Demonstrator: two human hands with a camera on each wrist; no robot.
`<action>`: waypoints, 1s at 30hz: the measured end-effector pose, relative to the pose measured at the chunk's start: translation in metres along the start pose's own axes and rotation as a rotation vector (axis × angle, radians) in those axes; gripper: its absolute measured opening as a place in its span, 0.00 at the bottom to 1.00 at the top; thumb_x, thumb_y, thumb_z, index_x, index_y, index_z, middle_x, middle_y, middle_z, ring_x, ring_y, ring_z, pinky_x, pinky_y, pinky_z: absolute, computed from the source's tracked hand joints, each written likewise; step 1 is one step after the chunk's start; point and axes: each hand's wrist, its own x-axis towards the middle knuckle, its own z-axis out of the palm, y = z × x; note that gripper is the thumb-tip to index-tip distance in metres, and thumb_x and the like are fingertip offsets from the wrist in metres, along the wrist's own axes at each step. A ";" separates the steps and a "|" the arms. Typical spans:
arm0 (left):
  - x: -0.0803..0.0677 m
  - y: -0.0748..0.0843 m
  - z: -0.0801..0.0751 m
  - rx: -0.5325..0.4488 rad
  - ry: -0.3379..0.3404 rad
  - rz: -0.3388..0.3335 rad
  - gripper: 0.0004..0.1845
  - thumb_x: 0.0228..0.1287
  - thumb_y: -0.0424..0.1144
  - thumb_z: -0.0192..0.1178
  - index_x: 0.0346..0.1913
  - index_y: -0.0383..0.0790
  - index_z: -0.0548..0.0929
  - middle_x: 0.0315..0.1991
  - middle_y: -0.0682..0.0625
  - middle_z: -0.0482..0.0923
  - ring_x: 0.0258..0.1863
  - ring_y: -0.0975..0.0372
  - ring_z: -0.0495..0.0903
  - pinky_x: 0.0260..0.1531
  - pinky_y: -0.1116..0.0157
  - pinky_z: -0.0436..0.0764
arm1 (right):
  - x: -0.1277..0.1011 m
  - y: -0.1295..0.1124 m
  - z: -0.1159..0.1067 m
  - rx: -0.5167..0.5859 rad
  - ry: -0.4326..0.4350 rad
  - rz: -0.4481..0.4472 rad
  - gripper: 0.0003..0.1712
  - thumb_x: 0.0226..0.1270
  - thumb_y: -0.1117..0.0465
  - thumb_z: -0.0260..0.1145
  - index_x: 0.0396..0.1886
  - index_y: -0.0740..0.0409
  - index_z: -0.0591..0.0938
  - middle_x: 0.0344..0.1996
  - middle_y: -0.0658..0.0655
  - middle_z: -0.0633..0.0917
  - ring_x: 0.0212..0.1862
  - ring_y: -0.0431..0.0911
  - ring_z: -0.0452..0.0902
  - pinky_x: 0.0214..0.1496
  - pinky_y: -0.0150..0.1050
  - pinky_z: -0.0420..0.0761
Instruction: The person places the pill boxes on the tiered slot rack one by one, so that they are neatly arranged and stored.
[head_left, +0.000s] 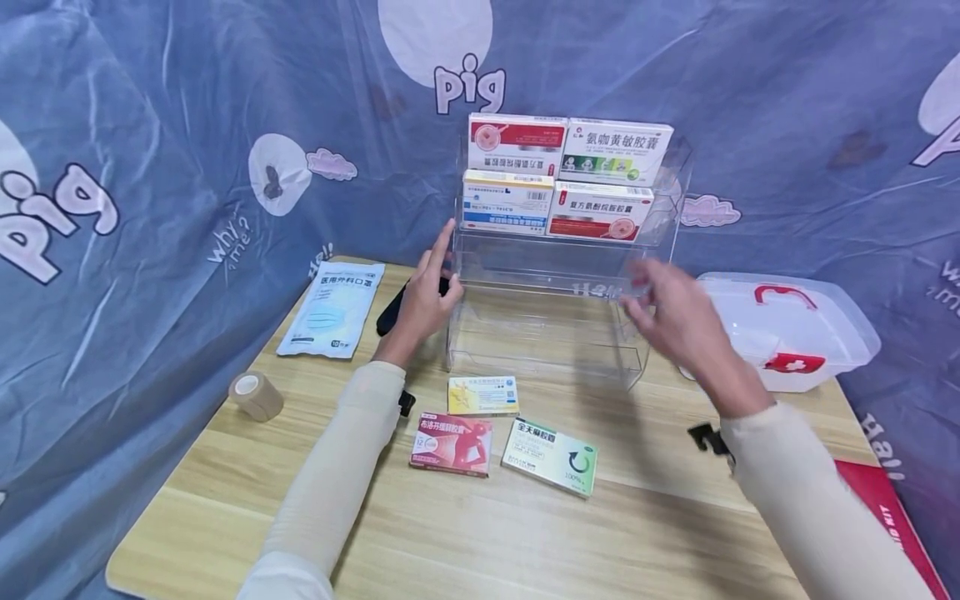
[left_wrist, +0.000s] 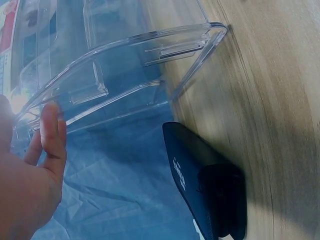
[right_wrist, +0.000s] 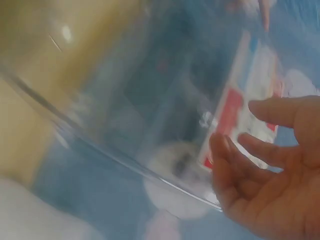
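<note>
A clear acrylic tiered rack (head_left: 517, 265) stands on the table. Its top tier holds a red-and-white medicine box (head_left: 517, 146) and a white-and-green one (head_left: 617, 152). One tier down sit a blue, white and yellow box (head_left: 507, 202) and another red-and-white box (head_left: 600, 212). My left hand (head_left: 426, 302) is at the rack's left side, fingers extended, fingertips along the edge of the side panel (left_wrist: 135, 39). Close by the right side is my right hand (head_left: 678, 321), somewhat blurred. Its fingers are loosely bent with nothing between them in the right wrist view.
Before the rack lie a yellow box (head_left: 483, 395), a pink box (head_left: 452, 444) and a green-and-white box (head_left: 551, 457). A mask packet (head_left: 331, 309), tape roll (head_left: 257, 396) and black case (left_wrist: 202, 175) are on the left. A clear first-aid bin (head_left: 780, 321) stands right.
</note>
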 end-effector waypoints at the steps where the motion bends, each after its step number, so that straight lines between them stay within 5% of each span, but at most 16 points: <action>1: 0.000 0.000 0.000 -0.002 0.000 0.001 0.47 0.74 0.31 0.54 0.89 0.62 0.49 0.64 0.37 0.75 0.46 0.51 0.81 0.42 0.53 0.79 | -0.009 0.002 0.008 0.009 -0.048 -0.003 0.32 0.79 0.59 0.65 0.77 0.66 0.71 0.60 0.73 0.83 0.54 0.65 0.84 0.55 0.62 0.87; 8: 0.002 0.002 -0.001 0.002 0.010 0.008 0.47 0.75 0.30 0.54 0.89 0.62 0.49 0.64 0.36 0.75 0.47 0.50 0.82 0.44 0.52 0.80 | -0.068 0.029 0.079 0.037 -0.338 -0.011 0.32 0.78 0.49 0.67 0.67 0.70 0.78 0.48 0.68 0.89 0.47 0.59 0.88 0.49 0.55 0.90; 13: 0.003 0.002 0.002 -0.003 -0.003 0.008 0.46 0.75 0.32 0.53 0.89 0.62 0.49 0.65 0.36 0.75 0.48 0.49 0.83 0.45 0.51 0.81 | -0.104 0.034 0.104 0.056 -0.454 0.031 0.38 0.70 0.40 0.73 0.64 0.66 0.82 0.50 0.63 0.88 0.49 0.54 0.85 0.50 0.53 0.87; 20: 0.002 0.002 0.000 -0.004 0.008 0.001 0.47 0.74 0.31 0.54 0.89 0.63 0.49 0.64 0.36 0.75 0.47 0.51 0.82 0.43 0.53 0.79 | -0.137 0.032 0.119 0.067 -0.346 0.027 0.39 0.62 0.42 0.80 0.65 0.60 0.83 0.54 0.58 0.78 0.53 0.49 0.73 0.54 0.49 0.79; 30: 0.000 -0.001 0.000 -0.004 0.003 -0.002 0.47 0.74 0.31 0.54 0.89 0.62 0.49 0.64 0.36 0.75 0.47 0.51 0.81 0.45 0.52 0.80 | -0.150 0.025 0.123 0.117 -0.308 0.089 0.37 0.58 0.46 0.83 0.64 0.54 0.83 0.57 0.60 0.81 0.59 0.55 0.76 0.61 0.60 0.80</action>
